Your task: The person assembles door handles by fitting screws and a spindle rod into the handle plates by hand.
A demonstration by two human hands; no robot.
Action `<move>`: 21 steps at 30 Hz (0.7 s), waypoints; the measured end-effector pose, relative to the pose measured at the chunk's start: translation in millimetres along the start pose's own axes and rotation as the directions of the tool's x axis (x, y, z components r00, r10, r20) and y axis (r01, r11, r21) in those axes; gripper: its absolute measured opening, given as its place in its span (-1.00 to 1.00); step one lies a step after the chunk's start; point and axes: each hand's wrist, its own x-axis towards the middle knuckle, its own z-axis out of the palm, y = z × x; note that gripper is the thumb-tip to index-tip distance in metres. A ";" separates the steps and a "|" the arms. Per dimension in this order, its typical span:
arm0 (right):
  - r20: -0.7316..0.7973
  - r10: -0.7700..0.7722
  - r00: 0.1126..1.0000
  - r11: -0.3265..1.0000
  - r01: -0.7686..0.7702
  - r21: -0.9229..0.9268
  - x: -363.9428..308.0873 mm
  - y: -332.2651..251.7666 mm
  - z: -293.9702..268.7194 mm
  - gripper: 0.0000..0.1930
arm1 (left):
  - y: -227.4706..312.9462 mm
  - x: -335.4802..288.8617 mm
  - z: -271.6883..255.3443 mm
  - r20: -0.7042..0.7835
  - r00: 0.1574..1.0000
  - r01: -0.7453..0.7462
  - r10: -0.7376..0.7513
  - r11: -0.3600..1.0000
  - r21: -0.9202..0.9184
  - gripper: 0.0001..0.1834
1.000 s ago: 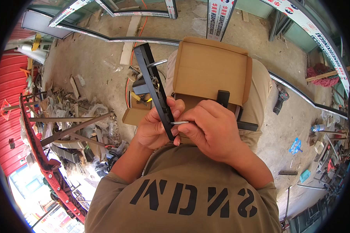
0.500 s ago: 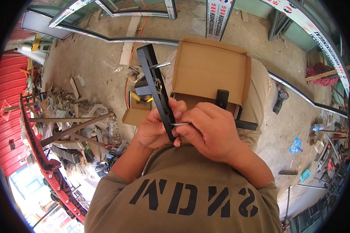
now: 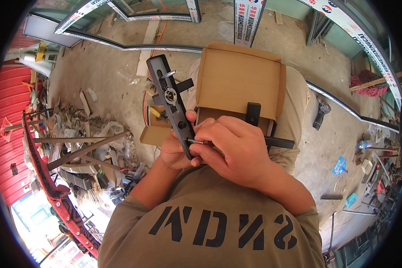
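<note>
A long black door handle plate (image 3: 176, 114) stands tilted in front of me, its inner side toward me. My left hand (image 3: 170, 149) is closed round its lower end. A round metal ring (image 3: 170, 95) sits in the plate, and a metal post (image 3: 169, 74) sticks out near its top. My right hand (image 3: 239, 145) pinches a thin metal post or screw (image 3: 195, 141) at the plate's lower end. In my lap lies an open cardboard box (image 3: 241, 80). A second black handle (image 3: 253, 115) rests at the box's front, partly hidden by my right hand.
A cordless drill (image 3: 321, 114) lies on the concrete floor to the right. Aluminium frames (image 3: 165, 47) wrapped in printed film stand beyond my knees. Scrap and plastic (image 3: 107, 129) are heaped at the left. A small open carton (image 3: 154, 135) with a yellow-handled tool sits left of my lap.
The handle plate has turned so that more of its inner side shows, and its top has tipped left. My right hand has shifted slightly left, still pinching at the lower end.
</note>
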 end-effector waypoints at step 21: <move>0.005 0.035 0.999 0.999 -0.036 0.029 1.8 -4.9 -1.8 -0.71 | 9.7 4.5 -3.4 0.035 0.999 0.004 -0.008 0.993 0.114 -0.33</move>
